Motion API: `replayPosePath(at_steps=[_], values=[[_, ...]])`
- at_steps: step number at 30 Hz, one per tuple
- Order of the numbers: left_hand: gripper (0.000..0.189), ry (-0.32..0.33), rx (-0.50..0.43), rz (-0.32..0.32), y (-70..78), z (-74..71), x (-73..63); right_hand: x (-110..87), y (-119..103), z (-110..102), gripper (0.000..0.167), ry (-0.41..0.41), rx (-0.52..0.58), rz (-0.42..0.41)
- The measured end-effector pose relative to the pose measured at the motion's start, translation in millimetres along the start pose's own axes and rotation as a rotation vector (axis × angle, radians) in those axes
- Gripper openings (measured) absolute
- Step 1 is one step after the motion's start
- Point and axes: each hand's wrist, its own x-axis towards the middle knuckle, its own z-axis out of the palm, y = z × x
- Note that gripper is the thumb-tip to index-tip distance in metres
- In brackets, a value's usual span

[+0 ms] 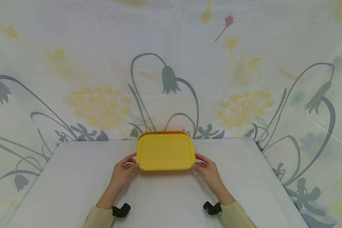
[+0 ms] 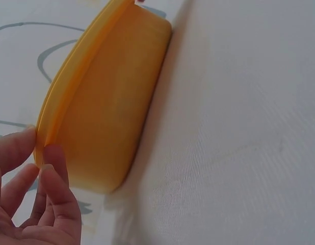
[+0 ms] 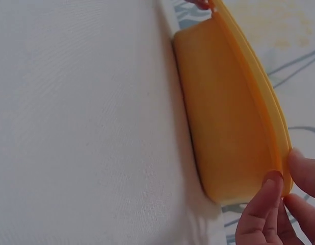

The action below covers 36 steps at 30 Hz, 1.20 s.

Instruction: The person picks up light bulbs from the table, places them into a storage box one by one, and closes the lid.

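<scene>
A yellow rectangular food container stands upright on the white table, its yellow lid lying over the top. Along the far side, a darker strip of the container's inner wall shows past the lid's edge. My left hand pinches the rim at the left end, thumb and fingertips on either edge of it. At the right end, my right hand holds the rim in the same way, its fingers under the lip. The contents are hidden beneath the lid.
The table carries a white cloth. Close behind the container rises a flower-printed curtain, which also runs along both sides. Black wrist mounts sit at the two sleeve cuffs.
</scene>
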Motion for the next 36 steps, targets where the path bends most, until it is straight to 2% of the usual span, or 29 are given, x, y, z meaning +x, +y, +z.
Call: replayPosePath(at_steps=[6,13,21,24,36], values=[[0.046,0.018,-0.009,-0.019,1.3,2.1,4.6,5.2,1.1,2.1,0.051,0.02,-0.015,-0.003],[0.045,0.043,0.0,-0.003,2.7,3.8,9.5,9.5,2.2,3.7,0.05,0.034,-0.03,-0.011],[0.044,0.072,-0.015,-0.033,6.2,5.9,12.3,14.8,3.0,6.8,0.048,0.049,-0.028,-0.022],[0.044,0.079,-0.025,-0.04,4.8,5.8,14.4,13.9,-3.2,9.6,0.048,0.054,-0.027,-0.012],[0.045,0.098,-0.034,-0.047,5.0,8.4,17.3,20.3,4.4,12.8,0.046,0.099,-0.024,-0.01]])
